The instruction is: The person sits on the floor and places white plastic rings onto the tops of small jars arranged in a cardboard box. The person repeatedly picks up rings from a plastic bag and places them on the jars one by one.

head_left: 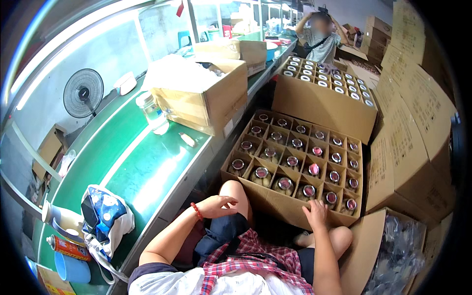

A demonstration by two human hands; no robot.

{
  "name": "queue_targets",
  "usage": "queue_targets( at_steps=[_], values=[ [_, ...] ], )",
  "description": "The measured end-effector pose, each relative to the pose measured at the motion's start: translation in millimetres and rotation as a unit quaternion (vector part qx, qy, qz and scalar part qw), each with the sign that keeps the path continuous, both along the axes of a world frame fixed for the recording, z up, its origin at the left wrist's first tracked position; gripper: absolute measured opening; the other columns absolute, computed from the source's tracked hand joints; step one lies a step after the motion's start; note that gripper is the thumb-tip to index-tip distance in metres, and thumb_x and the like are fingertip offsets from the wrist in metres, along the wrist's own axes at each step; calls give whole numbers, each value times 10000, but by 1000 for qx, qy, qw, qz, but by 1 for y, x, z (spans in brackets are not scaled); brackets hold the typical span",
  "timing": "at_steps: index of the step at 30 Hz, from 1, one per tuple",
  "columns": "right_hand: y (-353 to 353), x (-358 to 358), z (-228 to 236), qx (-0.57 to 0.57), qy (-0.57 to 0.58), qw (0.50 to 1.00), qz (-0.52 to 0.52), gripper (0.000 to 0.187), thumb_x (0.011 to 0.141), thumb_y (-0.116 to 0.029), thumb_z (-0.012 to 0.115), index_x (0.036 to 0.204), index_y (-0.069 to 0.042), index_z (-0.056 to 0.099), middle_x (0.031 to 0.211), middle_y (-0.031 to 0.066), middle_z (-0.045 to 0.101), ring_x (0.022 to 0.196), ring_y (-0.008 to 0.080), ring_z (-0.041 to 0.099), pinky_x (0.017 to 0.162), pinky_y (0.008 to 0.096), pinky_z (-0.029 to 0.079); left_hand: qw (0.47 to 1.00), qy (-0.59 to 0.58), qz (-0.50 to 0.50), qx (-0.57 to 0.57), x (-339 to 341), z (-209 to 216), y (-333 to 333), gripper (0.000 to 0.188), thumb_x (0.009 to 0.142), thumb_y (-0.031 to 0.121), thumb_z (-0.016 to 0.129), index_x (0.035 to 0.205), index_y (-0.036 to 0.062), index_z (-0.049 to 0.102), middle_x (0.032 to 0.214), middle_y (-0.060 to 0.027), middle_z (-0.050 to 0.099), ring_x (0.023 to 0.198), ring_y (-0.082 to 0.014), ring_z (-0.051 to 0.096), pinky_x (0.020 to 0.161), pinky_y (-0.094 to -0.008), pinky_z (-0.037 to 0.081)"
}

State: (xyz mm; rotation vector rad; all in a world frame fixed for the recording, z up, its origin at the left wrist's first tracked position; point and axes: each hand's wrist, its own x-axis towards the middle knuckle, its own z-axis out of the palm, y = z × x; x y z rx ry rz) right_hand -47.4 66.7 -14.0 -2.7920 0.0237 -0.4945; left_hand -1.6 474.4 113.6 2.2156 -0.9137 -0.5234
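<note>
In front of me stands an open cardboard box (275, 194) split by cardboard dividers into many cells. Glass bottles (285, 184) stand upright in the cells, their round dark reddish tops facing up; two show a brighter pink. My right hand (317, 215) rests at the box's near rim, fingers spread over the edge beside the front row, holding nothing. Over my bent knee lies my left hand (216, 206), loosely open and empty, a red bead bracelet (196, 211) on its wrist. It stays apart from the box.
Behind is another box (319, 98) of white-topped containers. To the left runs a green conveyor (162, 169) with a carton (196, 105), a clear jar (153, 115) and a cloth bag (105, 214). Right, a carton (366, 250) of clear plastic adjoins stacked cartons (413, 132). A person (322, 42) stands far back.
</note>
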Motion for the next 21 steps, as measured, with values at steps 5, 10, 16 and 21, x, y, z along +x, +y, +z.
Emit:
queue_targets(
  at_steps=[5, 10, 16, 21],
  values=[
    [5, -2, 7, -1, -3, 1000, -10, 248, 718, -260, 708, 860, -86, 603, 892, 70, 581, 950, 283, 512, 825, 428, 374, 977, -128, 98, -138, 56, 51, 18, 313, 827, 124, 629, 1120, 22, 592, 1031, -137, 630, 899, -239, 622, 801, -320, 493],
    [10, 0, 3, -16, -21, 1000, -11, 243, 722, -238, 701, 855, -62, 598, 884, 87, 572, 912, 289, 504, 823, 399, 359, 876, -311, 263, -260, 150, 139, 59, 231, 817, 26, 633, 1047, 9, 611, 917, -87, 649, 803, -149, 626, 715, -249, 500],
    [14, 4, 0, -22, -44, 999, -9, 256, 701, -232, 709, 853, -68, 586, 863, 89, 562, 912, 287, 503, 813, 390, 354, 776, -464, 424, 49, 260, 204, 114, 695, 738, 280, 732, 1299, 18, 417, 1331, -205, 428, 1136, -335, 509, 945, -395, 425],
    [11, 9, -8, -42, -61, 997, -5, 288, 674, -237, 710, 866, -80, 564, 861, 86, 552, 900, 287, 507, 836, 413, 340, 889, -373, 224, 142, 314, 211, 115, 833, 672, 324, 760, 1368, 80, 372, 1419, -201, 338, 1349, -373, 231, 1107, -456, 216]
  ],
)
